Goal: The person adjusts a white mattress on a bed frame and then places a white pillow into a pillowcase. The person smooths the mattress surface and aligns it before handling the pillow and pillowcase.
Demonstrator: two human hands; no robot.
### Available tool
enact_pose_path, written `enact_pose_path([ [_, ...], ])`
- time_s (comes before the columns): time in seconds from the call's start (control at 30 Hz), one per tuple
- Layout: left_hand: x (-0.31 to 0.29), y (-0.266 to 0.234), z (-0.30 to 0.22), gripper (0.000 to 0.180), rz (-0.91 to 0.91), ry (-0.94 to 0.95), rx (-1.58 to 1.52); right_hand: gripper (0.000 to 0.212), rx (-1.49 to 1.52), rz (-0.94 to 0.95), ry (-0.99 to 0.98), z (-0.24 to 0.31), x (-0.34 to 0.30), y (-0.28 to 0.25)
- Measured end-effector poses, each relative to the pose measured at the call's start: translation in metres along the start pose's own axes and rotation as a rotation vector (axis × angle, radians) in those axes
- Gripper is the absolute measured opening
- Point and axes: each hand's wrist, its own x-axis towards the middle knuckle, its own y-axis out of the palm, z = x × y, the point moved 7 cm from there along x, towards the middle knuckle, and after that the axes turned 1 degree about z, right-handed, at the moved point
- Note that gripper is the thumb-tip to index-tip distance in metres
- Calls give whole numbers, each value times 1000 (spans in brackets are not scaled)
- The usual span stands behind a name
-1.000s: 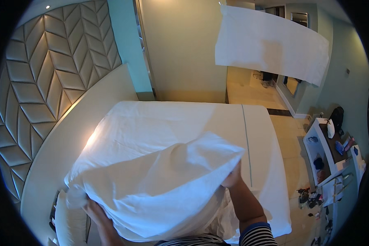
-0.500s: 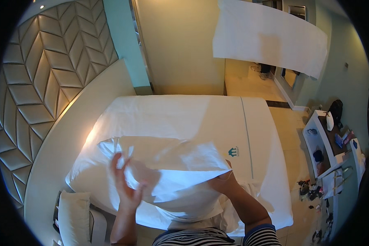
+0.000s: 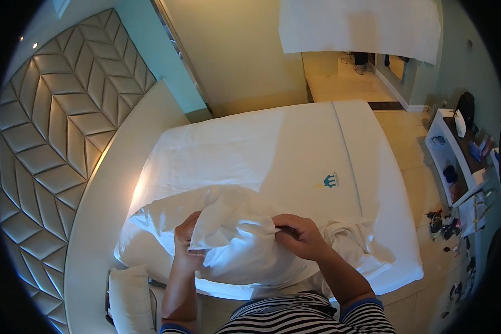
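A white pillowcase [image 3: 236, 231], bunched and bulging as if a pillow is inside, lies across the near side of the white-covered bed [image 3: 298, 139]. My left hand [image 3: 186, 240] is closed on its left edge, and cloth covers part of the fingers. At the opposite edge, my right hand [image 3: 303, 236] pinches the fabric between thumb and fingers. Folds rise between the two hands. To the right of my right hand, a crumpled white cloth [image 3: 362, 242] rests on the bed.
A quilted headboard [image 3: 67, 111] curves along the left. Another white pillow [image 3: 131, 298] lies at the lower left, beside the bed. On the right stand a white shelf unit [image 3: 445, 150] and scattered small items [image 3: 442, 222] on the tiled floor. A white sheet [image 3: 367, 28] hangs at the back.
My left hand, open and raised before, has closed on the pillowcase's edge. My right hand now pinches the cloth further in. The pillowcase has gone from spread out to gathered, and the view has shifted.
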Motion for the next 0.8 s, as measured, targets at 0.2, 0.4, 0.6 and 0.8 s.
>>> enact_pose_path([
  [0.2,-1,0,-5,31,59,-187,-340,15,-178,-76,-125,17,6,1],
  [0.4,14,38,-41,23,600,151,-26,17,-22,-291,-67,10,-8,-10],
  [0.6,24,20,-17,29,349,-44,191,17,27,-296,-69,6,-11,-9],
  [0.8,17,2,7,39,409,-156,88,15,-360,-259,-169,9,-10,-8],
])
